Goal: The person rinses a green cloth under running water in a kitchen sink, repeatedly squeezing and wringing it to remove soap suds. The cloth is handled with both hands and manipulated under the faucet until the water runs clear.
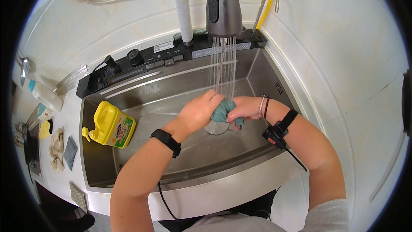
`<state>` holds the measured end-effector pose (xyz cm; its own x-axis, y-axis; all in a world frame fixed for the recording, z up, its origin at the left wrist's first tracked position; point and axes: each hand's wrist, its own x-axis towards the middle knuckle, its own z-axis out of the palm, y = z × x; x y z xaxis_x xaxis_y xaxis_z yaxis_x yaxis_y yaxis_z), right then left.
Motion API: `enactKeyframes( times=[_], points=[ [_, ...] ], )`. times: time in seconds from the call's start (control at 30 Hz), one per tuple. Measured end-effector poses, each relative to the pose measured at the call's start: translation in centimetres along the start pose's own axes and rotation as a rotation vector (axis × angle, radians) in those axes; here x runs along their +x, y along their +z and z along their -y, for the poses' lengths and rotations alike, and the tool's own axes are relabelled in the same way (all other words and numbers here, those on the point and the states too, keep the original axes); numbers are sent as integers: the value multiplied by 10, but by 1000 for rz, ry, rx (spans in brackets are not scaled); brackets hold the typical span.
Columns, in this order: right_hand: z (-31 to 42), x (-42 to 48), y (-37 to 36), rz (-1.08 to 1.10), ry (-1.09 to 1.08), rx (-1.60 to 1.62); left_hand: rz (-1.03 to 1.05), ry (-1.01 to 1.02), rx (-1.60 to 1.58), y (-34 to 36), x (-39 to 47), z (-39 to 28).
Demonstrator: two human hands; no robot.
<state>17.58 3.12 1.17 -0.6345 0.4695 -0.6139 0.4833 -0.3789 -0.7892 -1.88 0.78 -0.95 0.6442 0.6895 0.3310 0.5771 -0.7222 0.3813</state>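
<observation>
A wet, bunched green cloth (222,112) is squeezed between my two hands above the drain of a stainless steel sink (154,148). My left hand (200,108) grips it from the left, and my right hand (246,108) closes on its right side, with a twisted end hanging below. Several streams of water fall onto the cloth and hands from a dark metal faucet head (224,9). Some fingertips are hidden behind the cloth. Black straps are worn on both forearms.
A yellow detergent jug (112,124) with a pump stands in the sink's left part. On the left counter are a white bottle with a blue cap (46,96), a beige rag (57,149), a grey-blue scouring pad (70,153) and another pad (78,196). Black fittings (135,58) line the sink's back edge.
</observation>
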Motion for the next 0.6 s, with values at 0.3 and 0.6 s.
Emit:
enactKeyframes(
  times=[0.3, 0.6],
  points=[
    [6, 27, 9, -379, -68, -1070, 139, -216, 106, 12, 5, 4],
    [-4, 28, 22, -577, -211, -1394, 222, -576, -214, 26, 5, 1]
  ],
)
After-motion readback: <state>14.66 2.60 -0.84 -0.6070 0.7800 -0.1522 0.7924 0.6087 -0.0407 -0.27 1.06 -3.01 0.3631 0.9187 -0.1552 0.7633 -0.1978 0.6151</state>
